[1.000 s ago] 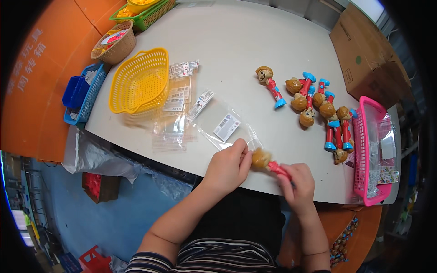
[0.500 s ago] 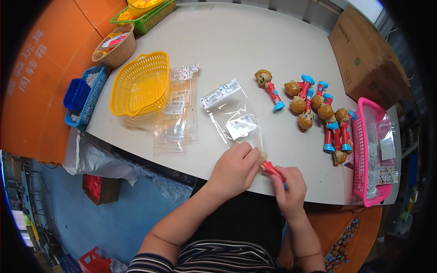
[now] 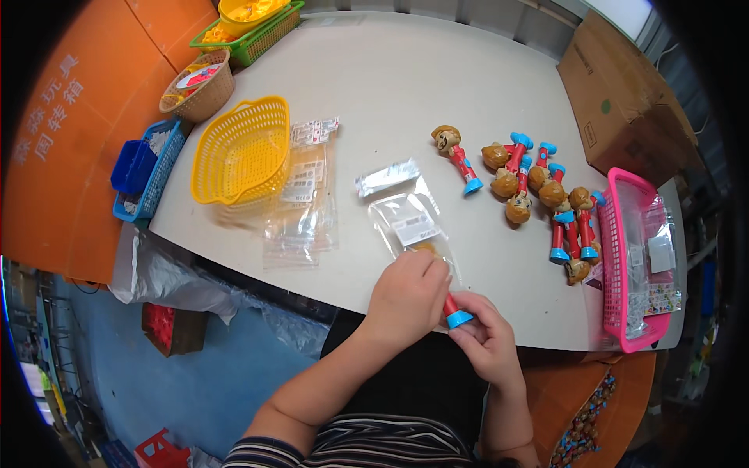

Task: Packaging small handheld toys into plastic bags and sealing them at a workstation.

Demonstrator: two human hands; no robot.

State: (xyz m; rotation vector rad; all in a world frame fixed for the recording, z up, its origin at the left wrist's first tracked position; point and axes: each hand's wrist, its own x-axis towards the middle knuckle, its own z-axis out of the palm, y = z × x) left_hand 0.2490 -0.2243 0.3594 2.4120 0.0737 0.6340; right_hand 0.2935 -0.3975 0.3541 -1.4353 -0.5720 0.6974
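Observation:
Near the table's front edge, my left hand [image 3: 409,300] is closed on the lower end of a clear plastic bag [image 3: 388,207]. A toy figure [image 3: 453,306] with a red body and blue base is partly inside that bag. Its brownish head shows through the plastic just above my left fingers, which hide the figure's middle. My right hand [image 3: 488,343] grips the blue base between thumb and fingers. Up and to the right lies a single matching toy figure [image 3: 460,162] with a brown-haired head. Several more such figures [image 3: 566,234] lie in a loose pile beside it.
A stack of flat clear bags [image 3: 304,195] lies left, beside a yellow basket [image 3: 242,148]. Blue [image 3: 164,171], tan [image 3: 207,97] and green [image 3: 261,47] baskets line the left edge. At right stand a pink basket [image 3: 616,257] of packaging and a cardboard box [image 3: 616,101].
The toy figure has slid up into the bag; its head now shows through the plastic. My right hand has shifted down to its base. The bag's top has folded over.

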